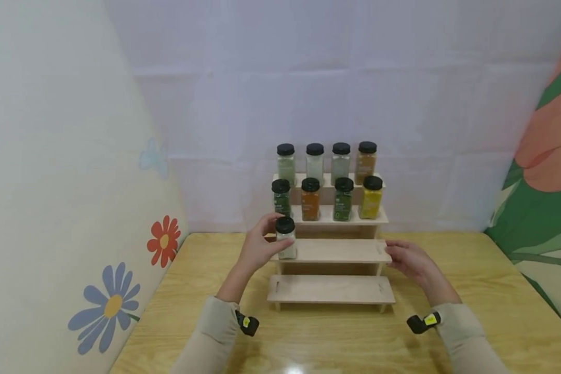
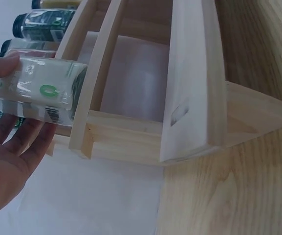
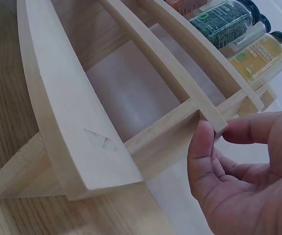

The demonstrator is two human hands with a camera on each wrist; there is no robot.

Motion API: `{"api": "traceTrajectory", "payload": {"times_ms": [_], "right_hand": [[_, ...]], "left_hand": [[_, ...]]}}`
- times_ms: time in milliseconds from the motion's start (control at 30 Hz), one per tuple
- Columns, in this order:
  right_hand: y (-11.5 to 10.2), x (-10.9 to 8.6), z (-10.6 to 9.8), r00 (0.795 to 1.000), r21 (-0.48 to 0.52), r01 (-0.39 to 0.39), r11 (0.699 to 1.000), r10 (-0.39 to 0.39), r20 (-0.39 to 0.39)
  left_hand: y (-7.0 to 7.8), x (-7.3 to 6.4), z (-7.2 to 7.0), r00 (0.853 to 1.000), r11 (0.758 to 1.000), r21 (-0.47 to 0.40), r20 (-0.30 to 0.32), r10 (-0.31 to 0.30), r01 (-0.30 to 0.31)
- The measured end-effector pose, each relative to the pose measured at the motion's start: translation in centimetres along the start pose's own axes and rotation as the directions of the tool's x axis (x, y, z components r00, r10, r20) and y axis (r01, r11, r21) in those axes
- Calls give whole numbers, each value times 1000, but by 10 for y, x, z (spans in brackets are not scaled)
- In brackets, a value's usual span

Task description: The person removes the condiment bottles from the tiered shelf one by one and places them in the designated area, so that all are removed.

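Observation:
A stepped wooden rack stands on the table, with spice jars on its upper steps. My left hand holds a black-capped spice jar with pale contents at the left end of the second step from the bottom. In the left wrist view, thumb and fingers grip this jar on both sides, its base at the step's board. At that step's right end, my right hand pinches the board's corner. The right wrist view shows thumb and forefinger on the board end, with no jar in this hand.
Four-step rack: the top step bears several jars, including a brown one. Below stand an orange jar, a yellow jar and green ones. A white cloth hangs behind; a flower-painted panel flanks the wooden table.

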State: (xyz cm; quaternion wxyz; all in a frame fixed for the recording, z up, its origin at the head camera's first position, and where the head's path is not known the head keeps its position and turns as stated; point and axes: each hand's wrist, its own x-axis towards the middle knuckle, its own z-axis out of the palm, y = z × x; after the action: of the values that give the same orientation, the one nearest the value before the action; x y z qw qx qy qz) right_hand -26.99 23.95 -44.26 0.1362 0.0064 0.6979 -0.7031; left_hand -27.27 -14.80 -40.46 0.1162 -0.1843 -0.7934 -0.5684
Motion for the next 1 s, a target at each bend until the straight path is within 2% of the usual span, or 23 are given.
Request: {"api": "traceTrajectory", "payload": {"times_ms": [233,400,767,1000], "right_hand": [[-1,-1,0,1000,26,0,1000,0,12],[-1,-1,-1,1000,64,7,998,-8,27],[0,0,0,1000,78,6,997,-7,23],[1,1,-1,1000,67,-7,998,7,10]], "left_hand": [[2,-1,-11,1000,1000,27,13,-14,14],[3,-2,-23,1000,1000,30,21,4,-4],[-6,-7,-51,999,998,58,12,-35,34],[-12,-9,-64,999,996,69,17,-50,49]]}}
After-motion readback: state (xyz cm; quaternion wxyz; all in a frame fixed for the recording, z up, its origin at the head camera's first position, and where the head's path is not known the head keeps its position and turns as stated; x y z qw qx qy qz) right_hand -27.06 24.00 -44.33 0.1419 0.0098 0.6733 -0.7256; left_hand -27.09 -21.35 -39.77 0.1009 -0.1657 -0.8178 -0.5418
